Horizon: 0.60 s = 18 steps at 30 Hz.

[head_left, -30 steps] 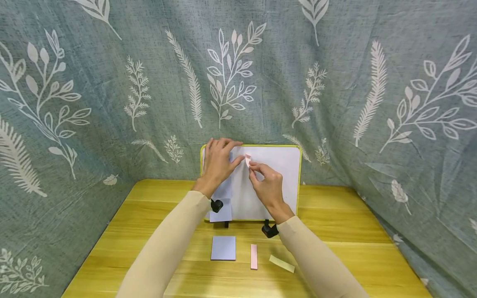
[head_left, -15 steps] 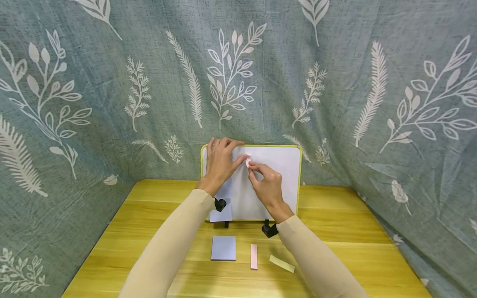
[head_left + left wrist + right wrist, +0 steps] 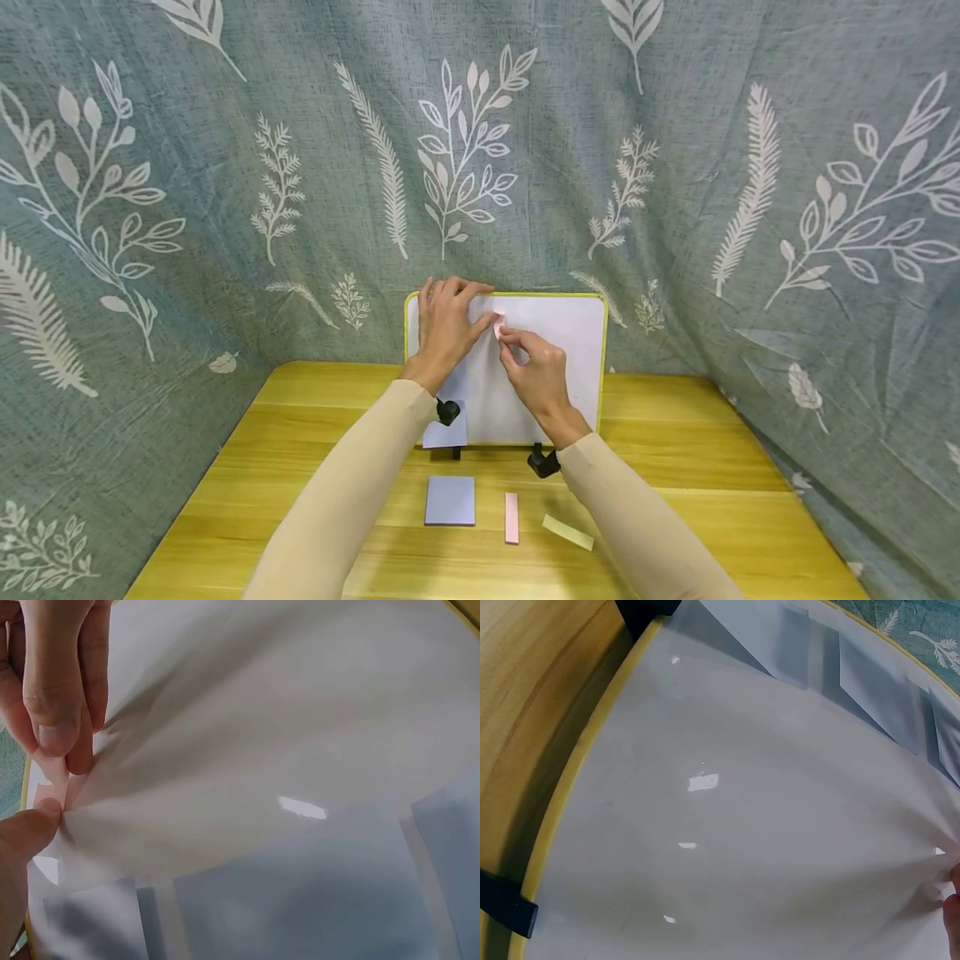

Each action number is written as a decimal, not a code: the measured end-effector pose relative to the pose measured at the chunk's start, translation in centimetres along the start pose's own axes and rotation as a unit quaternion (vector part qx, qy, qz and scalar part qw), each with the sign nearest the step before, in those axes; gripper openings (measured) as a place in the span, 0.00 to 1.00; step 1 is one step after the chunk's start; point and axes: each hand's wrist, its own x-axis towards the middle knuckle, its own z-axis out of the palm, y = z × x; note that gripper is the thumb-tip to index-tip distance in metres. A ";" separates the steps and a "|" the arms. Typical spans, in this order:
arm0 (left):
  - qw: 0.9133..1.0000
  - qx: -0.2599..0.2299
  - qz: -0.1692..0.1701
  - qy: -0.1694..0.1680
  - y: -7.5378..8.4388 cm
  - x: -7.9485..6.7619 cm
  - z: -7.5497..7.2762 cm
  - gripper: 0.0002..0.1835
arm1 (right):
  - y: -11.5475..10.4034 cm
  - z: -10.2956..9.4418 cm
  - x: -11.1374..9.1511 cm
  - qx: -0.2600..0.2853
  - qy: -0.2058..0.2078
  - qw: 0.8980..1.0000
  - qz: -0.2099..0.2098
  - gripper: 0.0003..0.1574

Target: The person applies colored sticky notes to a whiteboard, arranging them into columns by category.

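Observation:
A small pink sticky-note strip (image 3: 498, 322) stands against the upper middle of a yellow-framed whiteboard (image 3: 566, 333). My right hand (image 3: 542, 375) pinches its lower part between thumb and fingers. On the strip's upper end presses the thumb of my left hand (image 3: 447, 329), while that hand's fingers rest along the board's top edge. The left wrist view shows the pink strip (image 3: 78, 787) bent outward between both hands. Blue sticky notes (image 3: 300, 896) form a column down the board's left side, partly covered by my left hand and forearm.
On the wooden table (image 3: 322, 508) before the board lie a blue sticky-note pad (image 3: 450, 501), a narrow pink pad (image 3: 512, 518) and a slanted yellow strip (image 3: 567, 532). Black feet (image 3: 508, 904) support the board. A patterned curtain (image 3: 300, 167) hangs behind.
My left hand has shifted slightly right, and its thumb has come onto the top of the pink strip. The right hand keeps its pinch almost in place.

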 end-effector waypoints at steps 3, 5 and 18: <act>1.000 -0.002 -0.004 0.001 0.1 0.1 0.1 0.24 | 0.0 0.1 0.0 -0.003 -0.002 1.000 0.001 0.07; 1.000 -0.006 -0.006 0.006 0.2 0.1 0.3 0.24 | 0.0 0.0 0.0 -0.006 -0.004 1.000 0.002 0.08; 0.999 -0.004 -0.038 0.020 0.7 0.3 0.9 0.25 | 0.0 0.1 -0.1 -0.002 0.001 1.000 -0.008 0.08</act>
